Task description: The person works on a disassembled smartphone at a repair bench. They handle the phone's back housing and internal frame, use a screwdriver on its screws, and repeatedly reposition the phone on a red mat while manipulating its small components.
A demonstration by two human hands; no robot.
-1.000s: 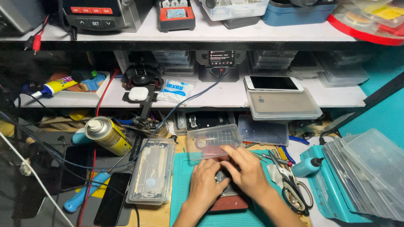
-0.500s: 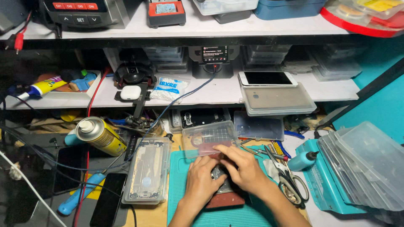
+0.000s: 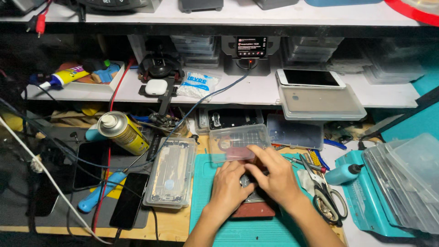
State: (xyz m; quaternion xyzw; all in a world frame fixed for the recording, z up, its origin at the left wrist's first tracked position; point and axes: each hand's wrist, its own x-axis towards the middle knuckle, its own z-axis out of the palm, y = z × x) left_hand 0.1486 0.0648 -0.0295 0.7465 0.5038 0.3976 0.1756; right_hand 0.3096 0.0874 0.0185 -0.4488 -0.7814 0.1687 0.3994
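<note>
Dim overhead light, deep shadows under shelves, dark left side, slightly soft focus

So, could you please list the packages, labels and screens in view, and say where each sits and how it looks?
Small lit screen: back of middle shelf, dark rectangle.
White phone: shelf right, on grey trays, dark screen.
Plastic pouch: shelf centre, white with blue print.
Spray can: lying left of bench, yellow label.
Two dark phones: bench left, black screens.
</note>
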